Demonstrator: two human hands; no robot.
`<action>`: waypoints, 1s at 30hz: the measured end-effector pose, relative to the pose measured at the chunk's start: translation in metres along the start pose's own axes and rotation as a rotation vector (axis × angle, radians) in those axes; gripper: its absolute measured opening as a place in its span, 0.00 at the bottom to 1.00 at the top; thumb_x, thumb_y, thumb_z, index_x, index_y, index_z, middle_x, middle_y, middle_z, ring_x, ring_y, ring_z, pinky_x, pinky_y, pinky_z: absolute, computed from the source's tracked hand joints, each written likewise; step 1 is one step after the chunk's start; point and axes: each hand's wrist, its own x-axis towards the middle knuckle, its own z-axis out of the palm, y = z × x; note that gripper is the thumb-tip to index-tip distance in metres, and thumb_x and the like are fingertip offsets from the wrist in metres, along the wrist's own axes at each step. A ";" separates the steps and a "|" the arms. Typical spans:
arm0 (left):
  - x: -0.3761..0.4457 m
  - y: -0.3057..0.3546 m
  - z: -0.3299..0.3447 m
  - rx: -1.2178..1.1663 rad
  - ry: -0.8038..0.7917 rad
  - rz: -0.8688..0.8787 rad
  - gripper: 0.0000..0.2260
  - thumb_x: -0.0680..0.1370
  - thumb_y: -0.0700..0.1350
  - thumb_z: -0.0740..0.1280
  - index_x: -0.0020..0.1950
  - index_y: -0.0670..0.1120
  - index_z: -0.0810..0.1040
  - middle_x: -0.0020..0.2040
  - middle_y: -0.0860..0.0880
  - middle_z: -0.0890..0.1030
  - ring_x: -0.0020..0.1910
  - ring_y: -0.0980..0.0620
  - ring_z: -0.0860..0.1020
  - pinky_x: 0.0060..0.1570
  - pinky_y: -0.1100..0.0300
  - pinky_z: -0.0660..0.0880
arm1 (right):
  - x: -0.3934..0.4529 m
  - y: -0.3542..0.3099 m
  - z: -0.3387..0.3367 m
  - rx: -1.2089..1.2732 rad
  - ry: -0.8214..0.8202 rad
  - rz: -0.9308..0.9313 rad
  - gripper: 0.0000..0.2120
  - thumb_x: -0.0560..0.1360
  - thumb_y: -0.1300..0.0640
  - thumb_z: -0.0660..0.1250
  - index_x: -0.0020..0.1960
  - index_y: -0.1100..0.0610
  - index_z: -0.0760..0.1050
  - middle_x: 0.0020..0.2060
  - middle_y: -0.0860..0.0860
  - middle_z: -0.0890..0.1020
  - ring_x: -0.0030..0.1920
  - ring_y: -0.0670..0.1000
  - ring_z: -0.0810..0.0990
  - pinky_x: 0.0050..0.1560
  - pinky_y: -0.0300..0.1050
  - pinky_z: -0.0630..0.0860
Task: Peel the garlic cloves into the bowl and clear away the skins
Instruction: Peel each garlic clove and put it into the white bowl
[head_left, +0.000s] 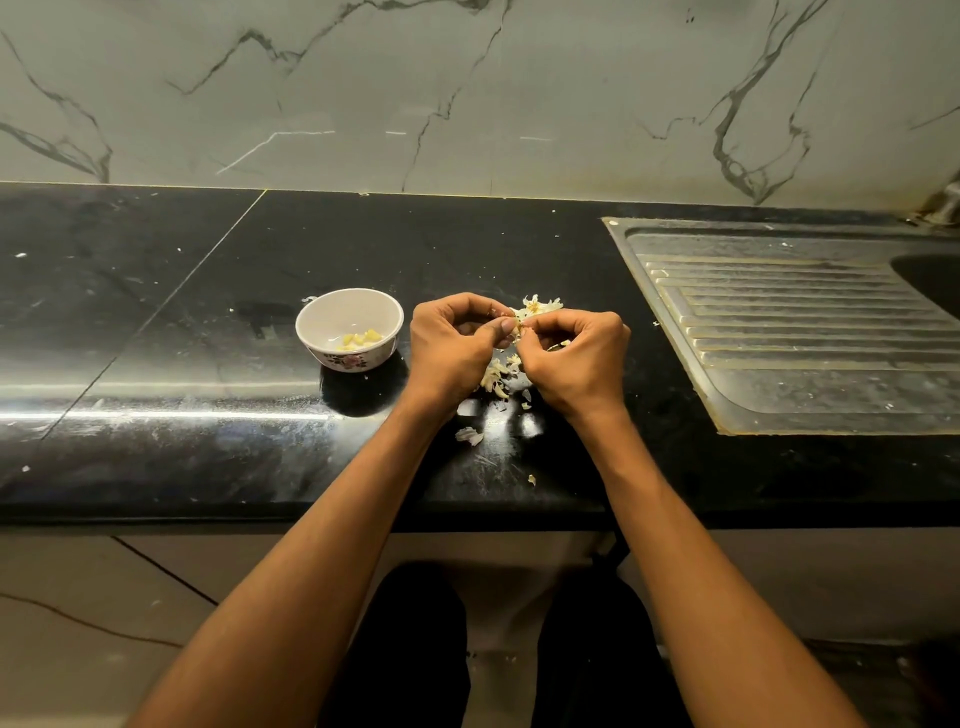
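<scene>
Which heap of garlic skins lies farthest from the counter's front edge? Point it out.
The heap of skins just behind the hands, toward the wall. The other skins lie beneath and in front of the hands, and a stray scrap sits nearer the front edge.

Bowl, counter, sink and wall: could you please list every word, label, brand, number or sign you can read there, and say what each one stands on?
None: no readable text shows anywhere in this view.
The bowl bears only a flower pattern on its outer wall, no lettering.
The black counter, the steel sink drainboard and the marble wall carry no marks or labels.
The hands and the garlic skins show no writing.
</scene>
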 end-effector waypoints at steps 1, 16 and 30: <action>0.000 0.000 0.000 -0.008 -0.001 0.000 0.03 0.75 0.32 0.75 0.44 0.39 0.84 0.41 0.40 0.86 0.39 0.46 0.84 0.48 0.51 0.84 | 0.000 0.000 0.000 0.000 0.004 -0.002 0.03 0.69 0.60 0.76 0.40 0.54 0.88 0.33 0.44 0.86 0.30 0.43 0.83 0.32 0.37 0.78; 0.002 0.003 -0.005 -0.232 -0.047 -0.042 0.03 0.77 0.31 0.71 0.48 0.37 0.81 0.42 0.39 0.85 0.38 0.50 0.84 0.43 0.60 0.82 | 0.007 0.003 -0.002 0.243 0.036 0.296 0.06 0.73 0.64 0.73 0.39 0.56 0.85 0.33 0.52 0.85 0.33 0.52 0.84 0.36 0.58 0.84; 0.003 -0.001 -0.002 -0.121 -0.040 -0.024 0.03 0.77 0.32 0.72 0.48 0.38 0.84 0.40 0.41 0.86 0.37 0.49 0.84 0.40 0.61 0.82 | 0.002 0.007 0.004 -0.050 0.005 -0.027 0.06 0.71 0.61 0.79 0.47 0.54 0.88 0.41 0.48 0.87 0.41 0.44 0.85 0.44 0.46 0.83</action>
